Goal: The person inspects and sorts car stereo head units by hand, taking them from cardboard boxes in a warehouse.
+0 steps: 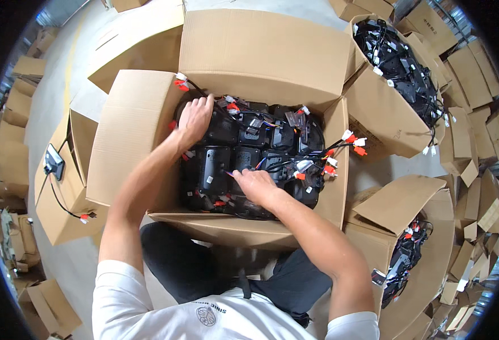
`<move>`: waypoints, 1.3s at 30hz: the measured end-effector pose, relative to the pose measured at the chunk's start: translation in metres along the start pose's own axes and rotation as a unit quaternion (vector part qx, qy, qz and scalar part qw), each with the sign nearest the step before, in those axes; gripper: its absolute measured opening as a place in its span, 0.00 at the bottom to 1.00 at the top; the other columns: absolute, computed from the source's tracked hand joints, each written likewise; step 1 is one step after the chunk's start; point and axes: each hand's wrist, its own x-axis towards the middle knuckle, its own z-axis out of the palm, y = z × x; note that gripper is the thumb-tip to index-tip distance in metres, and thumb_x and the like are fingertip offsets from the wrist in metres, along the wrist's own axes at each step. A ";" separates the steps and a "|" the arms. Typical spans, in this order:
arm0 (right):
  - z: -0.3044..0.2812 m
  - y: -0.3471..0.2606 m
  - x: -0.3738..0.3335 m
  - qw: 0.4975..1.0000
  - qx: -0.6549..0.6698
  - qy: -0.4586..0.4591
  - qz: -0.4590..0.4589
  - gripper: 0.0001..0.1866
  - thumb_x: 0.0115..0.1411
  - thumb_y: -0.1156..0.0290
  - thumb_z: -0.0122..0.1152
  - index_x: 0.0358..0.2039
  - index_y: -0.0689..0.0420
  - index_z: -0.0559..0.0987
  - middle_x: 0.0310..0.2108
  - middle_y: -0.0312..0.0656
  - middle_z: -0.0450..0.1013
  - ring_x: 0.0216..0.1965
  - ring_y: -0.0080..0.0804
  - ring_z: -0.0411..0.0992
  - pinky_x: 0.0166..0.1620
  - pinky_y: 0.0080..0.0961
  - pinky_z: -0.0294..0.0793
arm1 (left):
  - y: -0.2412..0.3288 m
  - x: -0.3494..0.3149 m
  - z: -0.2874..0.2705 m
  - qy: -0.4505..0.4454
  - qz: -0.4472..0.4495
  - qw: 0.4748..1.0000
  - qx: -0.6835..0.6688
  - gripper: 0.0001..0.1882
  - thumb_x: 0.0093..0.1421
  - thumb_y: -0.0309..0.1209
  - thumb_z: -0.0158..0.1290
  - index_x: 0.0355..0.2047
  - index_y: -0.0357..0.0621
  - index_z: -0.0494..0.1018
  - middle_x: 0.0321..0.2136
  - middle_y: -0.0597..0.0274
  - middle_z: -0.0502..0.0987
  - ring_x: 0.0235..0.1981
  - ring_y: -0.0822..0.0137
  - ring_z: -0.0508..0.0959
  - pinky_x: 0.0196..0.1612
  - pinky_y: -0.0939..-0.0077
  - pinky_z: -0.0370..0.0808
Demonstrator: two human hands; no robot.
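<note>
In front of me an open cardboard box [263, 54] holds rows of black plastic units [214, 164] with black cables and red and white connectors. My left hand [197, 118] is at the box's far left corner, fingers curled down over a unit; what they grip is hidden. A cable with red and white connectors [181, 84] sticks up beside its fingertips. Over the middle of the near row, my right hand [255, 186] has its fingers closed, and thin coloured wires [228, 172] show at the fingertips. Bundled cables [283, 165] run from there toward the box's right wall.
At the left, a single black unit with a cable [54, 161] lies on a smaller carton [62, 198]. Cartons full of similar black units stand at the far right [397, 62] and near right [405, 260]. Stacked cardboard [470, 73] lines the right side. Raised flaps surround my box.
</note>
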 end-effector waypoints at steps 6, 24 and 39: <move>-0.012 0.001 0.002 0.994 0.105 -0.009 0.032 0.09 0.56 0.76 0.54 0.38 0.58 0.77 0.39 0.52 0.77 0.43 0.54 0.77 0.44 0.48 0.77 | 0.032 -0.117 0.006 -0.249 -0.216 0.914 -0.238 0.35 0.56 0.55 0.61 0.47 0.32 0.71 0.42 0.42 0.78 0.44 0.45 0.79 0.46 0.56 0.76; -0.114 0.013 -0.092 0.929 -0.036 0.365 0.056 0.10 0.48 0.67 0.65 0.29 0.58 0.82 0.36 0.46 0.76 0.48 0.44 0.72 0.53 0.41 0.67 | -0.056 -0.150 0.117 -0.266 -0.271 0.815 -0.438 0.26 0.60 0.48 0.58 0.37 0.30 0.76 0.28 0.57 0.77 0.28 0.66 0.74 0.33 0.64 0.73; -0.052 0.189 -0.702 0.565 0.053 0.311 0.762 0.33 0.56 0.44 0.59 0.37 0.69 0.81 0.38 0.62 0.78 0.43 0.55 0.78 0.49 0.44 0.75 | 0.050 -0.146 -0.067 -0.202 -0.245 0.793 -0.519 0.15 0.65 0.36 0.53 0.46 0.39 0.76 0.28 0.68 0.76 0.27 0.77 0.74 0.27 0.81 0.70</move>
